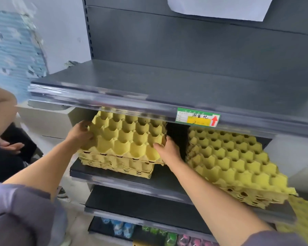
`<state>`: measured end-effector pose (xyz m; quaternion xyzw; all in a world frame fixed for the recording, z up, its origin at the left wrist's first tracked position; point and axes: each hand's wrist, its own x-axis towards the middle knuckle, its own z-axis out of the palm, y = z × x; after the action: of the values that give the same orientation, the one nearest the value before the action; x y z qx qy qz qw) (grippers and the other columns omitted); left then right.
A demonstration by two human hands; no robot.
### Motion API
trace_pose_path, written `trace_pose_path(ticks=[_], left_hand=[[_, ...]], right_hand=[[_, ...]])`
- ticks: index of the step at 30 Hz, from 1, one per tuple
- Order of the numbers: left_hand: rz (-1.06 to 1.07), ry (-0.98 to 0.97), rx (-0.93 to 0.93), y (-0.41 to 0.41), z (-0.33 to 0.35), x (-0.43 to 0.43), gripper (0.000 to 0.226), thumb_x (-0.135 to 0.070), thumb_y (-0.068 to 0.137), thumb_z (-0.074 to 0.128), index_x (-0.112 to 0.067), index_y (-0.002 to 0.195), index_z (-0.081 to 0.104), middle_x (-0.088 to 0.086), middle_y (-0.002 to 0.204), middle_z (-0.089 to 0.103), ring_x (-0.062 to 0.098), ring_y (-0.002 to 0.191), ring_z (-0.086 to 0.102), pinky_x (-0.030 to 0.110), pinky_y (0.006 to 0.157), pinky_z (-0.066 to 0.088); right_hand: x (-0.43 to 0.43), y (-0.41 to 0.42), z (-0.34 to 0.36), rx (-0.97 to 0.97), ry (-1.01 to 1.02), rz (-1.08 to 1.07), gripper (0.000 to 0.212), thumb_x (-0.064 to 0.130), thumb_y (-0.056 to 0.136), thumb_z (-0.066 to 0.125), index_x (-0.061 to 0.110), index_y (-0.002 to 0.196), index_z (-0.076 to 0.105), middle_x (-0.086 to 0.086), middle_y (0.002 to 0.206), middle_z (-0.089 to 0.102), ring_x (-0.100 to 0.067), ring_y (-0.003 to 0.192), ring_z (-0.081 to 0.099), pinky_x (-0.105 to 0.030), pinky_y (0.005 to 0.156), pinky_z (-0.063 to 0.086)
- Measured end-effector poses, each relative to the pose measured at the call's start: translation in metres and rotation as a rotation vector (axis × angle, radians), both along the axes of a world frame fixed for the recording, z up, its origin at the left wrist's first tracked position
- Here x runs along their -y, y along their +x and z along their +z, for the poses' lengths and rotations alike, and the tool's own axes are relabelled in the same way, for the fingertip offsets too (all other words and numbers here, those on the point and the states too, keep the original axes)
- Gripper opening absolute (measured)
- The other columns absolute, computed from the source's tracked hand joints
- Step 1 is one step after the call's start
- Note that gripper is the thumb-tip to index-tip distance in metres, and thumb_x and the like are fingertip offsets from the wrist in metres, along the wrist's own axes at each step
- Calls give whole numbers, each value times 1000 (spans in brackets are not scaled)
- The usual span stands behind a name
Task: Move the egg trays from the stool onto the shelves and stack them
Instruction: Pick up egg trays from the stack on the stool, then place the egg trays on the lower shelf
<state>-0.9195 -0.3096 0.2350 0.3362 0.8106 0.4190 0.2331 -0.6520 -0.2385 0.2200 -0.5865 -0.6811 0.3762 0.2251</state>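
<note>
A yellow egg tray (pixel 126 134) sits on top of a short stack of yellow trays (pixel 117 166) at the left of the second shelf (pixel 132 180). My left hand (pixel 80 134) grips the top tray's left edge, my right hand (pixel 167 150) grips its front right corner. To the right on the same shelf stands a taller stack of yellow trays (pixel 235 162), which juts over the shelf's front edge. More yellow trays (pixel 302 215) show at the lower right edge. The stool is out of sight.
The grey top shelf (pixel 149 86) hangs just above the trays, with a green and yellow price label (pixel 197 118) on its front rail. Another person (pixel 5 139) sits at the left. Coloured packets (pixel 149 233) fill the bottom shelf.
</note>
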Motion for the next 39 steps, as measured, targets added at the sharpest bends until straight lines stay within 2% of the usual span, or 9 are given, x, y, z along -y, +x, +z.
trace_pose_path(ticks=[3, 7, 13, 16, 20, 25, 30, 36, 39], left_hand=[[-88, -5, -59, -18, -9, -14, 52, 7, 82, 56, -10, 131, 50, 21, 119, 61, 40, 103, 60, 50, 89, 51], [-130, -17, -142, -40, -27, -29, 52, 4, 81, 59, -16, 128, 53, 15, 124, 60, 34, 106, 60, 47, 86, 53], [-159, -70, -257, -44, -45, -33, 57, 2, 75, 59, -24, 125, 49, 10, 117, 61, 35, 89, 62, 46, 70, 56], [-174, -105, -387, -42, -43, -32, 53, -8, 78, 60, -23, 127, 47, 15, 119, 56, 38, 94, 58, 47, 78, 54], [-142, -147, -622, -29, -34, -29, 46, -23, 88, 57, -20, 132, 48, 18, 121, 51, 40, 111, 48, 45, 91, 42], [-223, -145, -747, 10, -15, -28, 41, -27, 93, 50, -20, 133, 49, 13, 131, 49, 35, 120, 44, 42, 96, 35], [-281, -131, -783, 61, 1, -22, 37, -28, 93, 49, -22, 129, 52, 9, 136, 49, 32, 124, 43, 42, 101, 34], [-328, -105, -847, 156, 13, 4, 33, -26, 93, 49, -22, 125, 56, 7, 132, 54, 32, 119, 48, 43, 102, 34], [-372, -79, -866, 221, 13, 19, 29, -24, 93, 47, -22, 119, 58, 5, 127, 57, 30, 115, 50, 41, 96, 37]], right_hand=[[-4, -14, -10, 9, 19, -64, 62, 38, 91, 59, 12, 143, 37, -9, 132, 57, -25, 116, 57, -30, 86, 50], [-10, -30, -21, 37, -9, -84, 59, 38, 93, 56, 10, 141, 37, -10, 133, 54, -28, 119, 55, -35, 91, 49], [-19, -38, -35, 114, -49, -56, 65, 40, 93, 54, 13, 146, 27, -13, 140, 45, -30, 123, 51, -37, 91, 49], [-21, -35, -36, 119, -44, -27, 70, 47, 91, 55, 17, 147, 26, -13, 142, 41, -31, 125, 48, -36, 90, 47], [-18, -25, -32, 178, 33, 24, 72, 54, 90, 51, 21, 149, 25, -11, 146, 34, -32, 130, 42, -40, 98, 45], [-10, 3, -13, 361, 242, 91, 52, 42, 96, 46, 21, 143, 36, -11, 142, 38, -34, 124, 46, -41, 96, 47], [7, 54, 5, 467, 395, 146, 45, 31, 97, 45, 20, 141, 40, -6, 142, 39, -28, 124, 46, -40, 94, 48], [43, 156, 20, 535, 528, 132, 38, 28, 98, 44, 21, 135, 47, -1, 138, 44, -24, 116, 49, -35, 80, 51], [64, 225, 24, 604, 567, 125, 37, 28, 97, 44, 18, 132, 49, -4, 136, 47, -26, 114, 50, -36, 81, 50]])
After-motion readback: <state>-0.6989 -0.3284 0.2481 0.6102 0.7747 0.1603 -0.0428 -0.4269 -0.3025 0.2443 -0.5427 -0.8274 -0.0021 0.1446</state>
